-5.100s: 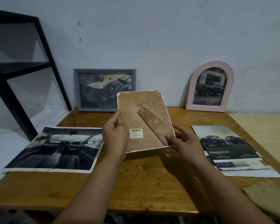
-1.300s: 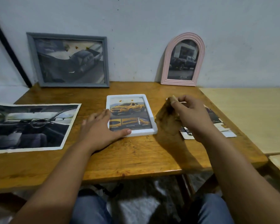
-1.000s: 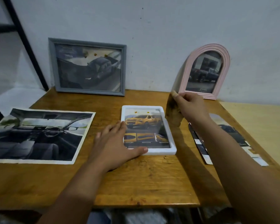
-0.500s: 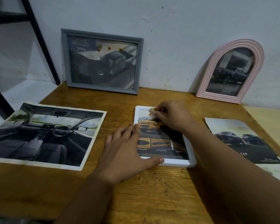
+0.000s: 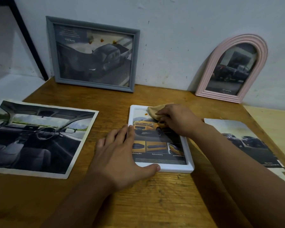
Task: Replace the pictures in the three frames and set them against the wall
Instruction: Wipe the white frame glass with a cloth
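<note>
white frame (image 5: 187, 168): I see it flat, face up, mid-table (image 5: 155, 203), yellow-car print inside; not yet at the wall.
left hand (image 5: 120, 155): open, spread flat, pinning the frame's left edge and near corner; grips nothing.
right hand (image 5: 177, 119): fingers curled over a tan cloth (image 5: 152, 111), pressing it on the glass at the top.
done frames: grey frame (image 5: 50, 51) and pink arched frame (image 5: 260, 45) lean on the wall.
risk, slide: if my left eases off, I'd guess wiping skids the frame.
risk, glass: hard pressing may shift the print.
risk, loose prints: interior print (image 5: 38, 137) and truck print (image 5: 247, 142) lie either side; a wide swipe could drag one.

White frame (image 5: 189, 168) — yellow-car picture (image 5: 145, 127)
</note>
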